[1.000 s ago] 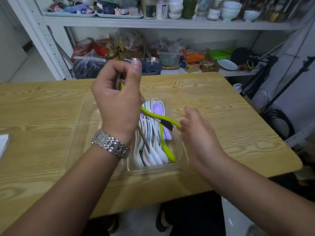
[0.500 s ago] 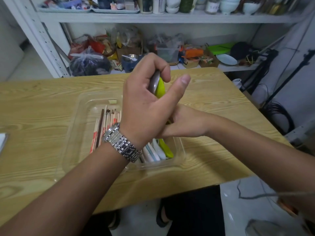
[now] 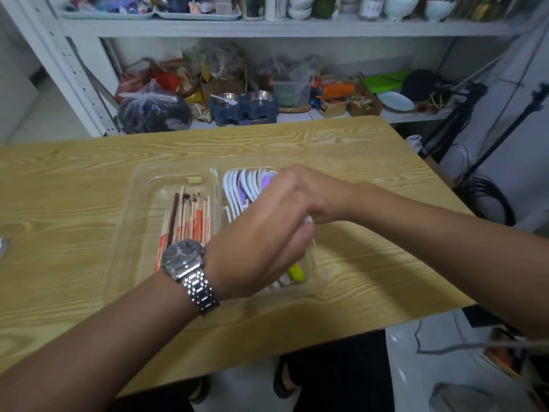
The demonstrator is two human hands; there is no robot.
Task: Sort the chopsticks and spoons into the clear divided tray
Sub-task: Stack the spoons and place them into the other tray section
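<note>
A clear divided tray (image 3: pixel 142 185) lies on the wooden table (image 3: pixel 74 203). Its left compartment holds several wooden chopsticks (image 3: pixel 190 218) with red-orange bands. White and purple spoons (image 3: pixel 240 185) fill the right compartment, and a green spoon handle (image 3: pixel 295 273) pokes out at its near end. My left hand (image 3: pixel 261 242), with a metal watch (image 3: pixel 184 257) on the wrist, is low over the spoon compartment with its fingers curled down. Right behind it is my right hand (image 3: pixel 297 188), reaching in from the right and touching it. Motion blur and overlap hide what either hand holds.
A white shelf unit (image 3: pixel 267 28) crowded with bags, bowls and jars stands behind the table. Black stands and cables (image 3: pixel 505 126) are off the table's right edge. A small pale object (image 3: pixel 2 248) shows at the far left edge.
My left hand has dropped from above the tray down into the spoon compartment, and the green spoon it held up is no longer visible in it. My right hand stays close behind it.
</note>
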